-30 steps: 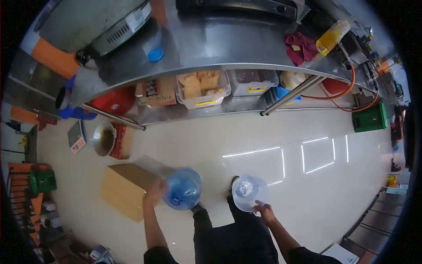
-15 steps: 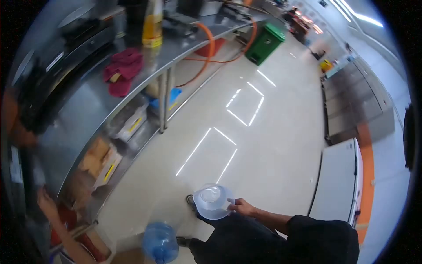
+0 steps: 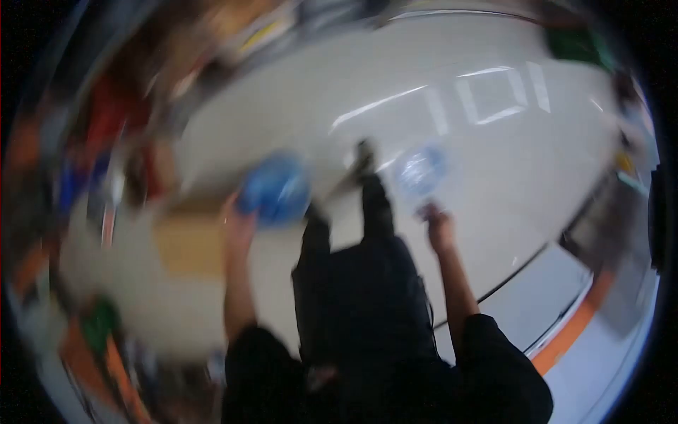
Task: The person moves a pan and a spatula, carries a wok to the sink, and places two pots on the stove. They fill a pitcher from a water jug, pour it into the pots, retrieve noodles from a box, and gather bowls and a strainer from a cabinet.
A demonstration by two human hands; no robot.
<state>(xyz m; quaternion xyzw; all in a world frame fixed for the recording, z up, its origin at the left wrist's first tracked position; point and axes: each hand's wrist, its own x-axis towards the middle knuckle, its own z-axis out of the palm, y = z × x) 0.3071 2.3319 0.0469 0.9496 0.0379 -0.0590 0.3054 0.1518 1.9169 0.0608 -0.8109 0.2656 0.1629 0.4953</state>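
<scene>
My right hand [image 3: 439,225] is closed on the edge of a translucent plastic bowl [image 3: 421,169], held out over the floor to the right of my legs. My left hand [image 3: 240,220] reaches forward on the other side, right at the near left side of a big blue water jug [image 3: 279,187]. That jug is on the floor left of my feet. Motion smears my left fingers, so I cannot tell whether they grip it.
A brown cardboard box [image 3: 191,244] lies left of the jug. Shelves under the steel counter hold boxes with yellow labels [image 3: 261,35]. To the right stands a low white cabinet [image 3: 519,300], and a green bin [image 3: 575,44] appears far right.
My view has swung down and left. My left hand has left the counter's edge and come to the blue jug. The plastic bowl stays in my right hand.
</scene>
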